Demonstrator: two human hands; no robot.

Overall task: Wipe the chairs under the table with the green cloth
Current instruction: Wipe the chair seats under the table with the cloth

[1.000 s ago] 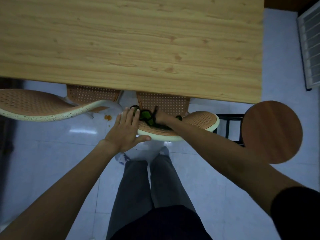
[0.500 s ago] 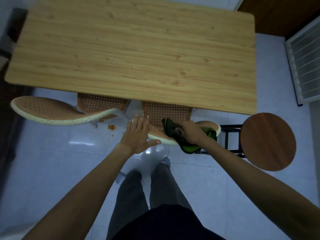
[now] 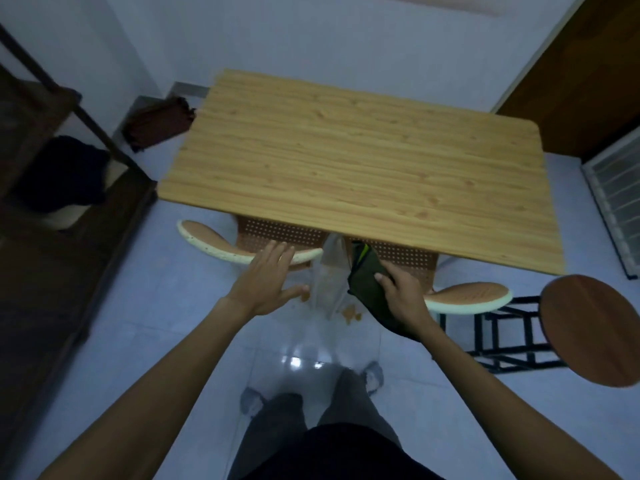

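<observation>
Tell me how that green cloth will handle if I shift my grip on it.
Probably floppy: the green cloth folds and hangs below the right hand. Likely light, since a loose grip carries it. It may sag or unfold if released.

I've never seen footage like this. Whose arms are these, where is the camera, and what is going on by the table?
There is no machine here. The camera sits on a person's head and looks down, so you see their own two arms, legs and shoes. The right hand grips a dark green cloth. The left hand is open, fingers spread, over the rim of the left chair. Two orange chairs with pale rims are tucked under the wooden table; the right chair sticks out beside the cloth. The tabletop looks bare. A round brown stool stands to the right, and small orange spots lie on the floor.
</observation>
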